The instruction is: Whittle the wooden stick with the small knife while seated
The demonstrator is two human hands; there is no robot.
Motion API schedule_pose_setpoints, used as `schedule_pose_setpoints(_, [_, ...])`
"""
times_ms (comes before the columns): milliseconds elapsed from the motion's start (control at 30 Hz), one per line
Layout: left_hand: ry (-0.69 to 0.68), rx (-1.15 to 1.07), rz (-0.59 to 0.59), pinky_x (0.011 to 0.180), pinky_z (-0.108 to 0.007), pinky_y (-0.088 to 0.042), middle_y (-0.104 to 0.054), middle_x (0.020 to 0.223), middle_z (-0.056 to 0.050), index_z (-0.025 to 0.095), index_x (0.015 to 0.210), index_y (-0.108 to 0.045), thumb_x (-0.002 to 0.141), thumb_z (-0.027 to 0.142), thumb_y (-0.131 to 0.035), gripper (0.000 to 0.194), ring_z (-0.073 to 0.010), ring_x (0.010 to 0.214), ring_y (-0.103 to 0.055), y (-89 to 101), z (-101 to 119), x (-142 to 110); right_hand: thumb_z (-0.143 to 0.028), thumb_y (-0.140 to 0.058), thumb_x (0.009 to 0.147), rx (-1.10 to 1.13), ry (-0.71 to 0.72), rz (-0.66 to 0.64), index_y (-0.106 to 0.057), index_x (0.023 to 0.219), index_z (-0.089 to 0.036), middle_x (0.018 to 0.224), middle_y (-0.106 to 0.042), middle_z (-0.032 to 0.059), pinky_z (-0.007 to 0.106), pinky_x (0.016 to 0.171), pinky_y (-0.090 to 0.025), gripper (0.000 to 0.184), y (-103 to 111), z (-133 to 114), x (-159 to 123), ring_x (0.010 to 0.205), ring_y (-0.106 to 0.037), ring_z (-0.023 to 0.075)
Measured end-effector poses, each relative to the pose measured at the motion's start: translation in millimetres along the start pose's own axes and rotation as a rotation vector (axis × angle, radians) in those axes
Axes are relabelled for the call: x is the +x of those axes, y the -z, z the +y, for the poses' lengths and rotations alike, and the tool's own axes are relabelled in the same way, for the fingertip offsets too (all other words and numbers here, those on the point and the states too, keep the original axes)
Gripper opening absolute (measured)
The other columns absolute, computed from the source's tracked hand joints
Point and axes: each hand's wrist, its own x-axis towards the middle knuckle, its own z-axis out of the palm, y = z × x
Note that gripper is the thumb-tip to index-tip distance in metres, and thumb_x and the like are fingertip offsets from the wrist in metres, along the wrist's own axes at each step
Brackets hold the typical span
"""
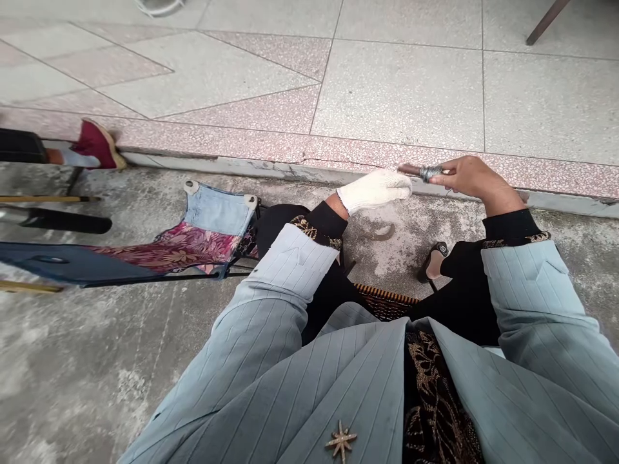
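A banded metal ring point(430, 172) sits on the outstretched forefinger of the bare right hand point(471, 178), other fingers half curled (whether it grips the ring, I cannot tell). The left hand point(374, 191), in a white knit glove point(367, 193), is loosely closed just beside it, over a concrete floor point(411, 225) along a terrazzo step point(309, 151).

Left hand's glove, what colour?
Off-white knit glove; shows best in the head view.

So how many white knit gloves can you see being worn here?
1: a white knit glove on the person's left hand; the right hand is bare. Any others would be out of view.
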Motion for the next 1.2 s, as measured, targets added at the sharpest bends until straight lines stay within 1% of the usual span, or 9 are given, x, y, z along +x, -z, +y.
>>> schedule_pose_setpoints(200, [-0.011,-0.038,0.025,0.07,-0.025,-0.04,-0.063,0.077,0.0,0.014,0.087,-0.067,0.085,0.033,-0.052,0.025,-0.0126,0.072,-0.055,6.7,-3.6,0.3,-0.054,-0.075,0.067,0.08,0.186,-0.51,-0.078,0.094,-0.027,0.069,-0.068,-0.0012,0.027,0.058,-0.041,0.038,3.2,-11.9,-12.0,0.063,-0.058,0.0144])
schedule_pose_setpoints(267, [0.018,-0.071,0.076,0.067,-0.026,-0.04,-0.062,0.077,-0.001,0.014,0.09,-0.067,0.087,0.034,-0.052,0.025,-0.0127,0.069,-0.055,6.6,-5.9,3.0,-0.057,-0.073,0.069,0.254,0.216,-0.467,-0.077,0.097,-0.025,0.068,-0.066,-0.0005,0.027,0.056,-0.04,0.043,6.3,-17.2,-17.8,0.06,-0.055,0.0131])
schedule_pose_setpoints(367, [0.069,-0.098,0.143,0.06,-0.025,-0.037,-0.058,0.07,-0.001,0.014,0.089,-0.066,0.091,0.034,-0.046,0.028,-0.0112,0.06,-0.05,5.8,-5.3,6.0,-0.066,-0.069,0.071,0.552,0.237,-0.178,-0.074,0.097,-0.022,0.067,-0.063,0.0026,0.028,0.052,-0.04,0.051,9.8,-26.1,-22.6,0.056,-0.053,0.0136])
schedule_pose_setpoints(467, [0.047,-0.082,0.057,0.058,-0.024,-0.035,-0.056,0.067,0.0,0.014,0.085,-0.066,0.091,0.033,-0.044,0.03,-0.0097,0.056,-0.046,6.0,3.4,5.8,-0.072,-0.062,0.074,0.701,0.202,0.093,-0.068,0.092,-0.022,0.068,-0.06,0.0043,0.029,0.048,-0.04,0.054,9.7,-35.0,-19.3,0.056,-0.053,0.0152])
schedule_pose_setpoints(567, [0.013,-0.06,0.023,0.062,-0.025,-0.037,-0.059,0.072,0.0,0.013,0.085,-0.067,0.089,0.029,-0.044,0.028,-0.0101,0.06,-0.048,8.2,15.4,4.3,-0.073,-0.056,0.078,0.67,0.139,0.191,-0.066,0.091,-0.022,0.068,-0.059,0.0047,0.029,0.048,-0.04,0.053,8.5,-40.0,-9.2,0.058,-0.054,0.0168])
schedule_pose_setpoints(800, [0.027,0.088,0.074,0.067,-0.026,-0.037,-0.06,0.07,0.0,0.013,0.082,-0.068,0.084,0.026,-0.048,0.024,-0.0123,0.067,-0.052,12.3,13.5,2.1,-0.059,-0.073,0.071,0.148,0.041,0.138,-0.073,0.094,-0.019,0.067,-0.064,0.0055,0.033,0.058,-0.041,0.047,2.8,-29.2,13.4,0.068,-0.059,0.0217])
schedule_pose_setpoints(933, [0.023,0.095,0.039,0.068,-0.025,-0.038,-0.062,0.071,0.001,0.013,0.084,-0.069,0.083,0.027,-0.052,0.022,-0.0122,0.068,-0.053,13.5,4.3,-1.8,-0.053,-0.079,0.064,-0.025,0.091,-0.282,-0.077,0.087,-0.023,0.066,-0.065,0.0019,0.031,0.061,-0.041,0.038,2.5,-25.3,-0.5,0.069,-0.059,0.02])
schedule_pose_setpoints(1033, [0.005,0.047,0.051,0.069,-0.026,-0.04,-0.063,0.074,0.0,0.013,0.089,-0.069,0.084,0.029,-0.052,0.024,-0.0128,0.071,-0.055,13.6,2.8,-3.5,-0.055,-0.078,0.064,0.178,0.227,-0.528,-0.074,0.085,-0.024,0.062,-0.062,-0.0016,0.027,0.057,-0.039,0.038,8.9,-25.7,-22.6,0.061,-0.055,0.0144])
schedule_pose_setpoints(1200, [0.024,-0.034,0.095,0.064,-0.025,-0.039,-0.061,0.071,-0.001,0.013,0.088,-0.069,0.087,0.031,-0.047,0.028,-0.0114,0.063,-0.051,6.2,4.5,0.2,-0.063,-0.067,0.075,0.837,0.308,-0.132,-0.062,0.075,-0.02,0.063,-0.054,-0.0003,0.025,0.048,-0.034,0.043,13.0,-24.4,-39.6,0.05,-0.043,0.0096])
